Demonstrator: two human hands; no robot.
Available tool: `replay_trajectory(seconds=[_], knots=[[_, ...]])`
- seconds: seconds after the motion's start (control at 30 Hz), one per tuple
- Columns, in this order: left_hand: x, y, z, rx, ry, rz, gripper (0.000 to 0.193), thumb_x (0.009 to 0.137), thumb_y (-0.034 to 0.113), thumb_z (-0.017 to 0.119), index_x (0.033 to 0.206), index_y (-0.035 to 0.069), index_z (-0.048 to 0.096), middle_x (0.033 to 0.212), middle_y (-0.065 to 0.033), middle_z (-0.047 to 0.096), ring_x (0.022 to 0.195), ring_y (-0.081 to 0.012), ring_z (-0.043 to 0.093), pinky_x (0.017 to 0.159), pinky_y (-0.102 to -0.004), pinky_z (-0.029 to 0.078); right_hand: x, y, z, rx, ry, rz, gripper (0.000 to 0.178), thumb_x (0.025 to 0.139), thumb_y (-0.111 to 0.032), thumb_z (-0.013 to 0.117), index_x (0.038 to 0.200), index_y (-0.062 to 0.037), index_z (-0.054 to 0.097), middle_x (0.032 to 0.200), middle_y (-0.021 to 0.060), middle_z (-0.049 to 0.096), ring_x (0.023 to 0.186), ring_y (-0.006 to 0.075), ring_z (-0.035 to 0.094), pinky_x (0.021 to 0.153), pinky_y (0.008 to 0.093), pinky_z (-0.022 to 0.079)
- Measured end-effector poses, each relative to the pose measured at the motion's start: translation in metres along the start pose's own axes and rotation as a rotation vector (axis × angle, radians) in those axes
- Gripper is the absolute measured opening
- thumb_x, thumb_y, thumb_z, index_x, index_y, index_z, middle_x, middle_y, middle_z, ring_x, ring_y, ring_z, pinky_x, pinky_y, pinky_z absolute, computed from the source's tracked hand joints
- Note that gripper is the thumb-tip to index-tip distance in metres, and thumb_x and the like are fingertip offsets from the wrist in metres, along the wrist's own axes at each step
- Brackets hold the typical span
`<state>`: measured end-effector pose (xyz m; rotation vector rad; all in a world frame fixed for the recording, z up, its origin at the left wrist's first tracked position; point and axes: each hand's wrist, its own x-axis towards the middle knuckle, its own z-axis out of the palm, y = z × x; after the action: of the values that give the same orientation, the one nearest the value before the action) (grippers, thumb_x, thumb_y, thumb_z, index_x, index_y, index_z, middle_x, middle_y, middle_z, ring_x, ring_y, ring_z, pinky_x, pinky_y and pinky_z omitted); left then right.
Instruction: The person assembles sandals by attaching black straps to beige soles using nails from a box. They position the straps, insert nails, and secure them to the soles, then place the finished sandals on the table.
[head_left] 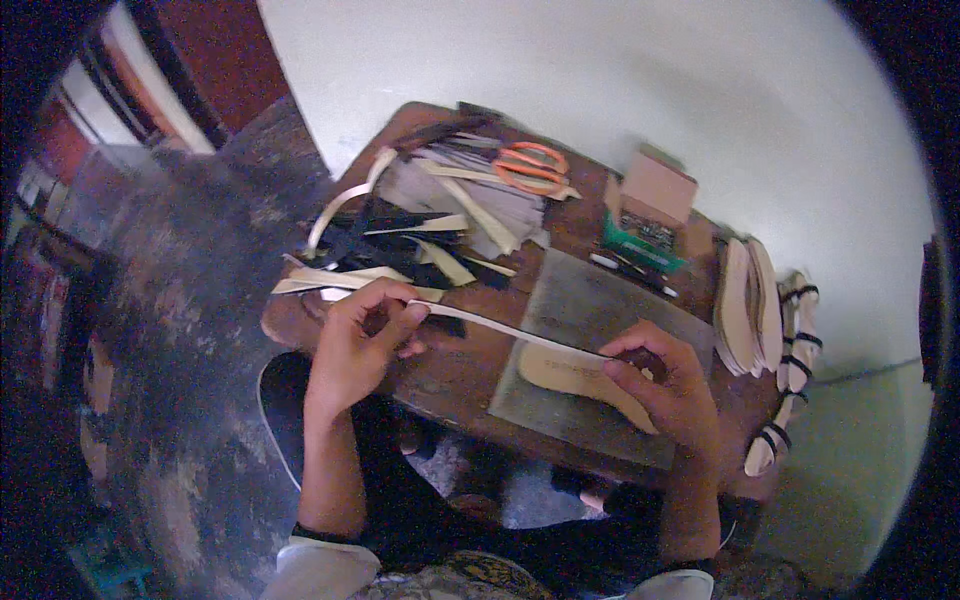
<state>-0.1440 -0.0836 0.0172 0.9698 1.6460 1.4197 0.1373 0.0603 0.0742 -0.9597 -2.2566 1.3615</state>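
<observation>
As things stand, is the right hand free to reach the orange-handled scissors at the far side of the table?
Probably not at once: the right hand presses the strip onto the insole, and the left hand holds its other end. The scissors lie uncovered on the scrap pile.

Cream strip (500, 328): thin, narrow, flexible, drawn out nearly straight and running diagonally from upper left down to lower right. One end is pinched at the left hand (362, 345), the other at the right hand (665, 385).

Tan insole (570, 375): flat, elongated, rounded toe pointing left. Lies on a grey mat (600, 300), partly covered by the right hand.
</observation>
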Motion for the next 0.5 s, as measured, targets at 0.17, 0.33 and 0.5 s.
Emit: replay_trajectory(seconds=[0.17, 0.33, 0.5], knots=[[0.019, 0.010, 0.068, -0.382, -0.109, 0.002, 0.022, 0.089, 0.008, 0.061, 0.110, 0.001, 0.059, 0.088, -0.0061, 0.064, 0.086, -0.0168, 0.065, 0.073, -0.0278, 0.053, -0.042, 0.028, -0.034, 0.067, 0.124, 0.032, 0.016, 0.080, -0.008, 0.068, 0.096, -0.0041, 0.065, 0.097, 0.0053, 0.067, 0.085, 0.0155, 0.062, 0.078, 0.0292, 0.049], [0.034, 0.019, 0.114, -0.393, -0.185, 0.025, 0.025, 0.089, 0.005, 0.060, 0.113, -0.002, 0.057, 0.095, -0.0091, 0.063, 0.085, -0.0201, 0.066, 0.075, -0.0284, 0.054, -0.071, 0.049, -0.056, -0.002, 0.084, 0.137, 0.019, 0.078, -0.008, 0.071, 0.096, -0.0043, 0.066, 0.095, 0.0045, 0.067, 0.084, 0.0137, 0.062, 0.075, 0.0284, 0.049], [0.038, 0.022, 0.144, -0.301, -0.258, -0.016, 0.024, 0.088, 0.002, 0.059, 0.112, 0.001, 0.058, 0.091, -0.0074, 0.062, 0.082, -0.0181, 0.066, 0.072, -0.0282, 0.054, -0.078, 0.067, -0.061, -0.001, 0.137, 0.255, 0.022, 0.077, -0.006, 0.072, 0.098, -0.0054, 0.065, 0.087, 0.0026, 0.066, 0.082, 0.0114, 0.060, 0.071, 0.0267, 0.047]])
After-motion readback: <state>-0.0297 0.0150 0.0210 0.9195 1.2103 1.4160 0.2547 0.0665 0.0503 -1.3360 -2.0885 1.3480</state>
